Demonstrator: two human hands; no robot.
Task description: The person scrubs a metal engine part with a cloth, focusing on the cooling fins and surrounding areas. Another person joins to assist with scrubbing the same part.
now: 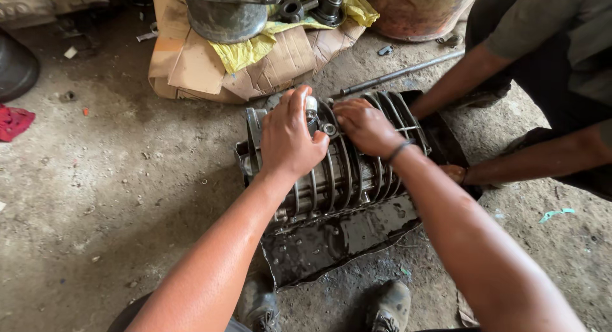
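Observation:
A finned grey metal engine cylinder block (341,173) lies on its side on a black oily sheet (331,243) on the concrete floor. My left hand (290,137) is closed around a small shiny cylindrical part (311,105) at the block's top. My right hand (366,125) rests knuckles-up on the fins beside it, fingers curled against a bolt hole (329,129); a dark band circles that wrist. Whether it grips anything is hidden.
Another person's arms (510,166) reach in from the right and steady the block's far side. A metal rod (401,72) lies behind it. Cardboard (197,67) with yellow cloth and engine parts sits at the back, a rusty drum (417,13) beside it. My shoes (389,306) are below.

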